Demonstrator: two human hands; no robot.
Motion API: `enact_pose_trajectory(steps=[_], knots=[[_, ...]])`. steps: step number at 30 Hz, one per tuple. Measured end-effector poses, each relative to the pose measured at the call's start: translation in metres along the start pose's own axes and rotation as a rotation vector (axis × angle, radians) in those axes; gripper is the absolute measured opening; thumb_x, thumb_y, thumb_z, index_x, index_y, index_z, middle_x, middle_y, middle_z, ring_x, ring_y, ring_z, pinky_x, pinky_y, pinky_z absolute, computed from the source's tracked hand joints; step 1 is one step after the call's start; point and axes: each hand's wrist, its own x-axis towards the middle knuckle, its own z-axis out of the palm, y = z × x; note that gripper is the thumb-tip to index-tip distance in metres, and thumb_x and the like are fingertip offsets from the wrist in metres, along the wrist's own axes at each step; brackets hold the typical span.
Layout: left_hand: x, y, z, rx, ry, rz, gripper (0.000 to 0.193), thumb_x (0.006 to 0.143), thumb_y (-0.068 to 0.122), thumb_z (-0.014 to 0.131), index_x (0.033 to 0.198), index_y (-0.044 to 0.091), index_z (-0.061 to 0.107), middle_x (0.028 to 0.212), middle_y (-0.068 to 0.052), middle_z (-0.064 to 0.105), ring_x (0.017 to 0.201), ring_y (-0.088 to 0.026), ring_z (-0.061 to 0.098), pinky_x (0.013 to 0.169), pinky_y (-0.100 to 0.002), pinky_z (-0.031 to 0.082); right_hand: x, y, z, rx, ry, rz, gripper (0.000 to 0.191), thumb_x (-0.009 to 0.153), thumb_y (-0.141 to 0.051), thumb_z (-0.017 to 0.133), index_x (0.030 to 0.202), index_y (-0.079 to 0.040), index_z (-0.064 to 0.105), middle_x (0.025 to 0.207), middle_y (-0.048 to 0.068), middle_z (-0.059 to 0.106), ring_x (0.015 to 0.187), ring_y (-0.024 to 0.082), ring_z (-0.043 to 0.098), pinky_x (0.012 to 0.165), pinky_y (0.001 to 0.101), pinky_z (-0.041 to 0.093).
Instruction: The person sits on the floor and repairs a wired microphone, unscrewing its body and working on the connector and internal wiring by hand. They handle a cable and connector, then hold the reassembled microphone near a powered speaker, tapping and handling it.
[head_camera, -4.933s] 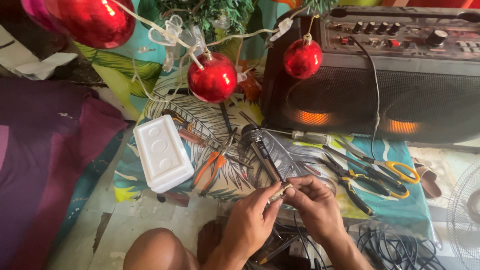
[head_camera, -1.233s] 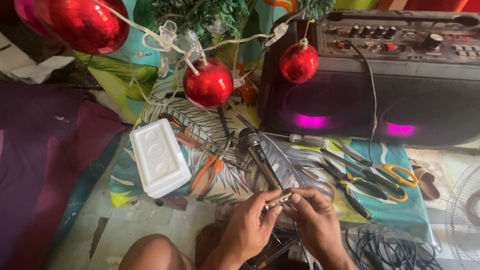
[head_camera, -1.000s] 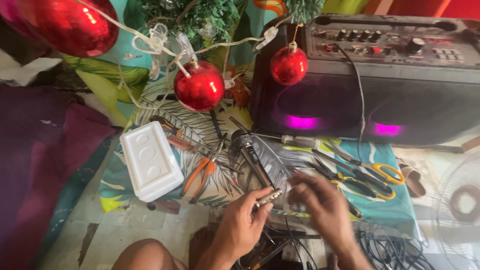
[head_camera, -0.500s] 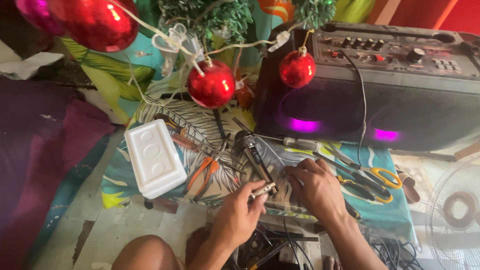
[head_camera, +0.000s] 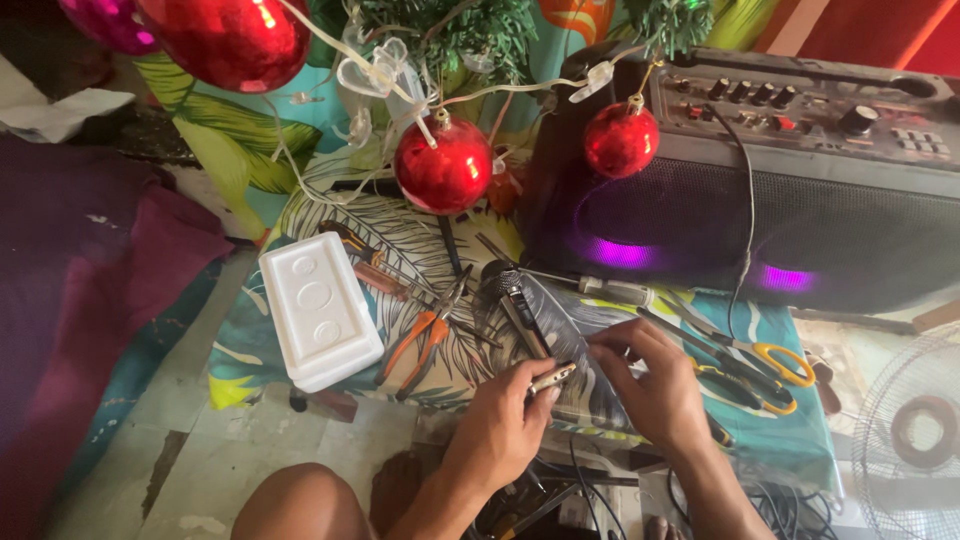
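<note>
A dark microphone (head_camera: 518, 308) with a mesh head lies on a leaf-print cloth (head_camera: 400, 235), its head pointing away from me. My left hand (head_camera: 497, 428) grips its near end, thumb and fingers pinched on the metal connector (head_camera: 551, 378). My right hand (head_camera: 657, 392) rests on the cloth just right of the connector, fingers bent, with nothing seen in it. It is close to a screwdriver (head_camera: 612, 290) and several dark-handled tools.
Orange pliers (head_camera: 424, 342) and a white foam box (head_camera: 318, 310) lie to the left. Yellow-handled scissors (head_camera: 775, 357) lie to the right. A black speaker (head_camera: 830, 215) with purple lights stands behind. Red baubles (head_camera: 443, 166) hang overhead. A fan (head_camera: 912, 432) stands at right.
My right hand has let go of the microphone's end and moved right onto the cloth. My left hand keeps hold of the connector end. The speaker's lights went from orange to purple.
</note>
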Motion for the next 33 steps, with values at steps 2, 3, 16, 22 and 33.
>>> enact_pose_trajectory(steps=[2,3,16,22,33], knots=[[0.001,0.001,0.003,-0.013,-0.018,-0.037,0.027,0.095,0.012,0.067,0.118,-0.002,0.064,0.095,-0.021,0.074,0.082,-0.037,0.073,0.069,-0.043,0.055,-0.007,-0.003,-0.004,0.037,0.007,-0.044,0.016,0.082,-0.009,0.077,0.098,-0.006,0.075,0.097,0.006,0.074,0.091,0.022,0.075,0.076,0.0338,0.059],[0.001,0.001,0.005,-0.019,-0.028,-0.056,0.026,0.095,0.012,0.066,0.117,-0.001,0.065,0.097,-0.022,0.074,0.084,-0.039,0.073,0.071,-0.044,0.056,-0.011,-0.005,-0.006,0.009,0.009,-0.114,0.016,0.08,-0.008,0.079,0.096,-0.006,0.076,0.096,0.006,0.074,0.091,0.022,0.074,0.078,0.0337,0.058],[0.001,0.008,0.011,-0.021,-0.069,-0.042,0.029,0.095,0.013,0.067,0.119,-0.004,0.063,0.103,-0.025,0.074,0.095,-0.041,0.073,0.078,-0.044,0.058,-0.029,-0.006,0.003,-0.033,-0.006,-0.186,0.021,0.076,-0.006,0.082,0.097,-0.01,0.08,0.099,0.003,0.072,0.095,0.019,0.071,0.079,0.033,0.058],[0.001,0.01,0.009,-0.023,-0.11,-0.081,0.03,0.095,0.013,0.066,0.12,-0.004,0.062,0.103,-0.025,0.073,0.094,-0.04,0.073,0.078,-0.044,0.058,-0.029,-0.008,0.003,-0.022,-0.02,-0.161,0.02,0.076,-0.007,0.082,0.096,-0.009,0.079,0.1,0.003,0.072,0.095,0.019,0.072,0.08,0.0338,0.058],[-0.001,0.011,0.008,-0.042,-0.102,-0.05,0.026,0.096,0.013,0.065,0.117,-0.003,0.063,0.099,-0.025,0.074,0.093,-0.042,0.072,0.077,-0.046,0.057,-0.029,-0.009,-0.001,-0.048,-0.037,-0.287,0.021,0.076,-0.008,0.082,0.097,-0.01,0.08,0.101,0.004,0.073,0.094,0.02,0.071,0.081,0.0342,0.057]])
